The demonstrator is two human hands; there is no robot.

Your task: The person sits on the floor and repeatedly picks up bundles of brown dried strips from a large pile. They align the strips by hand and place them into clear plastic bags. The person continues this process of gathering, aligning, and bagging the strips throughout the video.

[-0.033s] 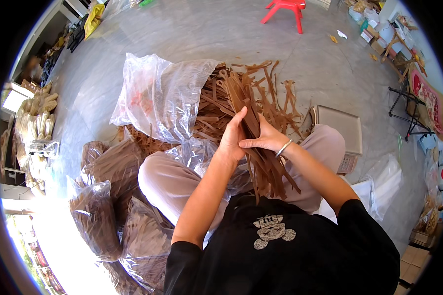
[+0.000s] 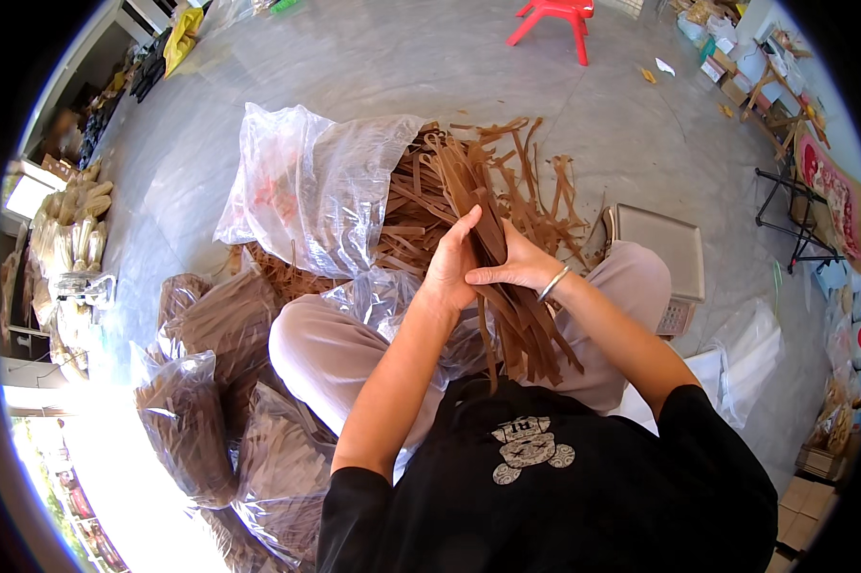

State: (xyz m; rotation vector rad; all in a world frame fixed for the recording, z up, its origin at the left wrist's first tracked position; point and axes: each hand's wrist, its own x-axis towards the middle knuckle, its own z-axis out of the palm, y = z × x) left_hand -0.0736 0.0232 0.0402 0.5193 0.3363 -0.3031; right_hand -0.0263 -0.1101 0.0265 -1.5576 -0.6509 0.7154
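Head view records both hands clamped together on a bundle of flat brown strips [image 2: 488, 229], held between the wearer's knees. Left hand [image 2: 452, 272] closes on the near left side, fingers upward along the strips; right hand [image 2: 521, 260], with a silver bangle [image 2: 552, 284] at the wrist, grips from the right, its thumb laid across the front. The upper end of the bundle lies at the mouth of a clear plastic sack [image 2: 301, 181], from which a heap of loose strips [image 2: 413, 208] spills; the lower ends fan out toward the black T-shirt [image 2: 545, 497]. Stray strips [image 2: 564, 201] lie on the grey floor [image 2: 373, 76] beyond. Filled plastic bags [image 2: 184, 430] sit at left; a shallow tray [image 2: 695, 267] sits just beyond the right knee. Assessment: the middle grip appears sound, but the splayed lower ends suggest uneven alignment. Recommended handling: hold firmly with one hand, even up the ends with the other, draw out any crossed strips, and avoid squeezing hard enough to crease them. Material cannot be determined.
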